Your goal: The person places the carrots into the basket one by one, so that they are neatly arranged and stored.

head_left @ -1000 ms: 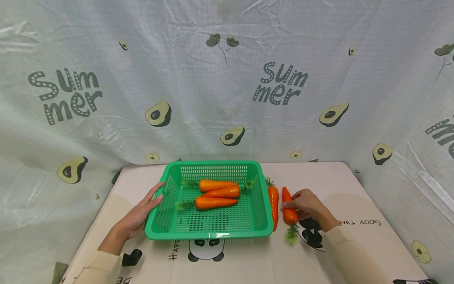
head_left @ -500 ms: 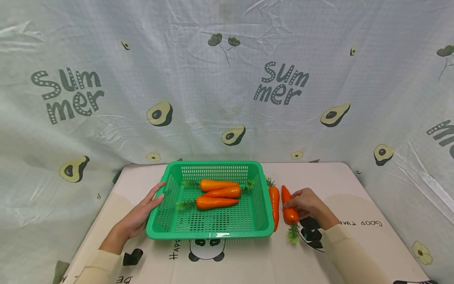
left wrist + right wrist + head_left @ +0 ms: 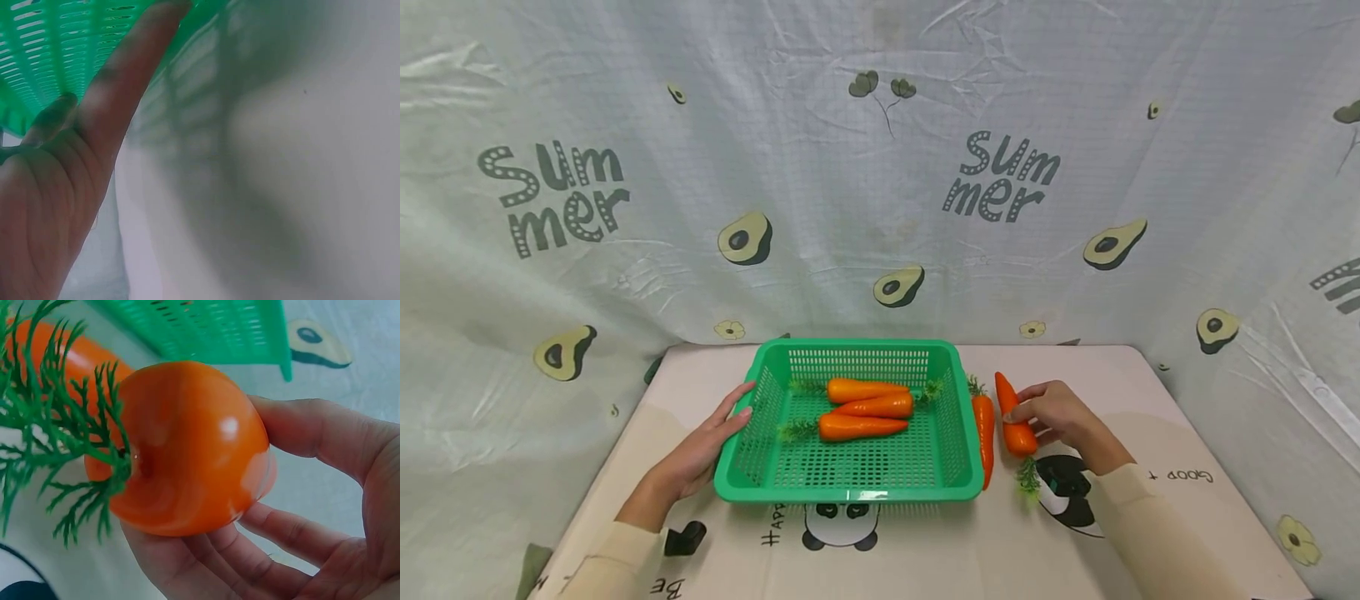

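My right hand pinches an orange carrot with a green leafy top, thumb on one side and fingers curled under the other. In the right wrist view the thick end of this carrot and its leaves fill the middle. A green plastic basket stands to the left, with 3 carrots lying in it. Against the basket's left wall rests my left hand, fingers straight; the left wrist view has a straight finger along the slotted wall. Another carrot lies just outside the basket's right side.
The table is covered with a pale printed cloth with panda drawings and lettering. A whitish sheet printed with avocados hangs behind the table and along both sides.
My right hand has moved the carrot slightly away from me, and its leafy end has shifted from its earlier spot. The left hand stays at the basket; the whole view has shifted a little.
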The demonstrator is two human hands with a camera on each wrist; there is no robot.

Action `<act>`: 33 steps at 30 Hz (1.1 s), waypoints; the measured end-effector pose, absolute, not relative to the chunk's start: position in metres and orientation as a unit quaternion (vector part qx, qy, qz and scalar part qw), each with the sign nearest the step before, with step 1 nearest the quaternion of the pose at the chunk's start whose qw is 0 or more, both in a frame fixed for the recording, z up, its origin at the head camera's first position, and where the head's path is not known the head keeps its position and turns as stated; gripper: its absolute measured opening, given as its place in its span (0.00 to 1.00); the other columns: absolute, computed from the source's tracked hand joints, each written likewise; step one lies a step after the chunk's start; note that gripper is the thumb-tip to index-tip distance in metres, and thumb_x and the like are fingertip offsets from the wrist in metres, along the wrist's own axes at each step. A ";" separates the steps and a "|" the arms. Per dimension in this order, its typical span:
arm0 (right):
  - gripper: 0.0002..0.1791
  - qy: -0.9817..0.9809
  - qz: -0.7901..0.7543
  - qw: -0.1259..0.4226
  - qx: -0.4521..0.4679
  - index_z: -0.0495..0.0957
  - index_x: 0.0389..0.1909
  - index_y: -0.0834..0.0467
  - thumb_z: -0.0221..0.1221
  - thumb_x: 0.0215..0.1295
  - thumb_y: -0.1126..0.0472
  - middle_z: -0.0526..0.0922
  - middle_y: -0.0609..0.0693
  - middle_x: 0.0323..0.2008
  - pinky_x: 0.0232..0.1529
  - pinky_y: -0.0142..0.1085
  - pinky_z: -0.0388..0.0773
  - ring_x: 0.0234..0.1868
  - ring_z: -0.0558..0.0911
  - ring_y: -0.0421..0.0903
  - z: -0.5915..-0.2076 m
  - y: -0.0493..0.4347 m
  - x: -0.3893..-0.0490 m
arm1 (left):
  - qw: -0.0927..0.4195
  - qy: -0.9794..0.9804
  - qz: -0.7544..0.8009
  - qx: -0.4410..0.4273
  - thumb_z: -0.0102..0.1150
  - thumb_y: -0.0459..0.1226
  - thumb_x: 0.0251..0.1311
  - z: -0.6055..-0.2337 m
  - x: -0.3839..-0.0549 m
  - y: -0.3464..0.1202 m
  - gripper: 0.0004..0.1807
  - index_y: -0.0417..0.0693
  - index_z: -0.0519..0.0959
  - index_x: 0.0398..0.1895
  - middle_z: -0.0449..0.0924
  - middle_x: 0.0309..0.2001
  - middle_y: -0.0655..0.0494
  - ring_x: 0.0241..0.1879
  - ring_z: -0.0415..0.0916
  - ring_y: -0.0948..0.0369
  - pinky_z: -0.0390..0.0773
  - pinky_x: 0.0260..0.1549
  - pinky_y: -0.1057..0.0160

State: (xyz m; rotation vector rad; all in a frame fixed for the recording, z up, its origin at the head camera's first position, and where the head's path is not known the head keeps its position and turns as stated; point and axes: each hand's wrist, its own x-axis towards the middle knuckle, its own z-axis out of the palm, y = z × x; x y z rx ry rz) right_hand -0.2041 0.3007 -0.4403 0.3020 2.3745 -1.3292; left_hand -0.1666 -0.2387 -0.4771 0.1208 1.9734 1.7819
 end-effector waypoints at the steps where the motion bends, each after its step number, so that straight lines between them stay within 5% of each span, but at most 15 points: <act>1: 0.34 0.851 -0.475 0.200 0.105 0.72 0.65 0.71 0.70 0.60 0.60 0.82 0.64 0.49 0.40 0.47 0.88 0.37 0.87 0.53 -0.438 0.300 -0.205 | 0.238 0.720 0.650 0.043 0.37 0.56 0.83 -0.477 -0.167 -0.238 0.38 0.72 0.33 0.85 0.42 0.82 0.37 0.72 0.62 0.45 0.75 0.61 0.56; 33: 0.38 0.847 -0.485 0.217 0.013 0.73 0.68 0.69 0.73 0.57 0.61 0.86 0.63 0.47 0.40 0.49 0.88 0.35 0.90 0.51 -0.383 0.258 -0.224 | 0.238 0.723 0.647 0.042 0.37 0.55 0.83 -0.475 -0.167 -0.239 0.37 0.71 0.33 0.85 0.44 0.81 0.36 0.72 0.62 0.42 0.74 0.60 0.54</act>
